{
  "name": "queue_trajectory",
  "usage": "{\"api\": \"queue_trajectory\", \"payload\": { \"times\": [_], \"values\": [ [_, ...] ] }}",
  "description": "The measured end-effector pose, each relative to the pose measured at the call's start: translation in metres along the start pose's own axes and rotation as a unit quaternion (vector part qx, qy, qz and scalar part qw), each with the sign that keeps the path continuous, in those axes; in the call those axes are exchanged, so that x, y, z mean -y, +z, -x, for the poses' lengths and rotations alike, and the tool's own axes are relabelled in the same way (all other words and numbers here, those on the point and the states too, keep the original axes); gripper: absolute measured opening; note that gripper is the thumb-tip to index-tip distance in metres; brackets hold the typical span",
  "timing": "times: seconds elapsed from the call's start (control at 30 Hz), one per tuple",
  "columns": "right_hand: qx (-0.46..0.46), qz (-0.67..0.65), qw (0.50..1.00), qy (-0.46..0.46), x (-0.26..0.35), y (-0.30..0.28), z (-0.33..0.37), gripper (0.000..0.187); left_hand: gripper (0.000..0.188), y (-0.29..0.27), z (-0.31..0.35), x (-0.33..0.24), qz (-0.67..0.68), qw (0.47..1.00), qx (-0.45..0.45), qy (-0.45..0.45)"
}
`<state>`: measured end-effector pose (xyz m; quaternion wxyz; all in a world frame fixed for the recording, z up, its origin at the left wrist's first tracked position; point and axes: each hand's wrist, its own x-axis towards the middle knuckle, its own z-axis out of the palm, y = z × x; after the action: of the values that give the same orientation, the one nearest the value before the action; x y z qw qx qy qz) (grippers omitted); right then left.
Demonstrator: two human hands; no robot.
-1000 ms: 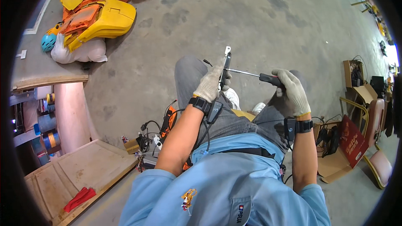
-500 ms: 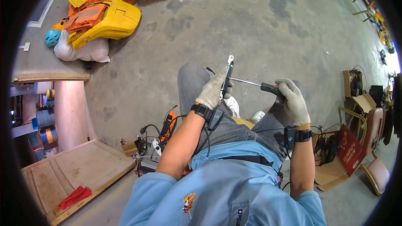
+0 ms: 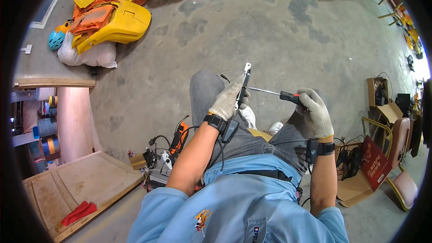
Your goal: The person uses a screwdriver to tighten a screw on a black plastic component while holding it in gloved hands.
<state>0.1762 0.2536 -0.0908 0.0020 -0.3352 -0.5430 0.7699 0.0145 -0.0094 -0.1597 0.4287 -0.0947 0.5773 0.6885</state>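
My left hand (image 3: 228,101), in a pale knit glove, is closed around a slim black device with a metal mounting tab (image 3: 244,85), held on edge above my lap. A short black cable end (image 3: 225,78) pokes out beside that hand. My right hand (image 3: 315,113), gloved too, grips the black and red handle of a screwdriver (image 3: 289,97). Its steel shaft points left, and the tip meets the side of the device. Exactly what the tip touches is too small to make out.
A wooden board (image 3: 85,189) with a red cloth (image 3: 79,213) lies at lower left. By my left side is an orange and black tool (image 3: 179,136) among cables. Open cardboard boxes (image 3: 353,189) and a chair (image 3: 399,141) stand right. Yellow plastic shells (image 3: 121,22) pile up far left.
The device and screwdriver have shifted only very slightly. Both hands keep their grip, and the screwdriver tip stays at the device's side.
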Motion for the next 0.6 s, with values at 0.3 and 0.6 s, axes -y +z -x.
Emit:
{"api": "queue_trajectory", "payload": {
  "times": [0.3,0.6],
  "values": [
    [0.026,0.068,0.993,0.096,0.018,-0.002,-0.002,0.029,0.048,-0.009,-0.004,0.004,-0.012,1.0,0.013,-0.026],
    [-0.002,-0.045,0.999,-0.025,-0.002,-0.005,-0.005,0.041,0.051,-0.003,-0.004,0.003,-0.016,1.0,0.014,-0.01]
  ]
}}
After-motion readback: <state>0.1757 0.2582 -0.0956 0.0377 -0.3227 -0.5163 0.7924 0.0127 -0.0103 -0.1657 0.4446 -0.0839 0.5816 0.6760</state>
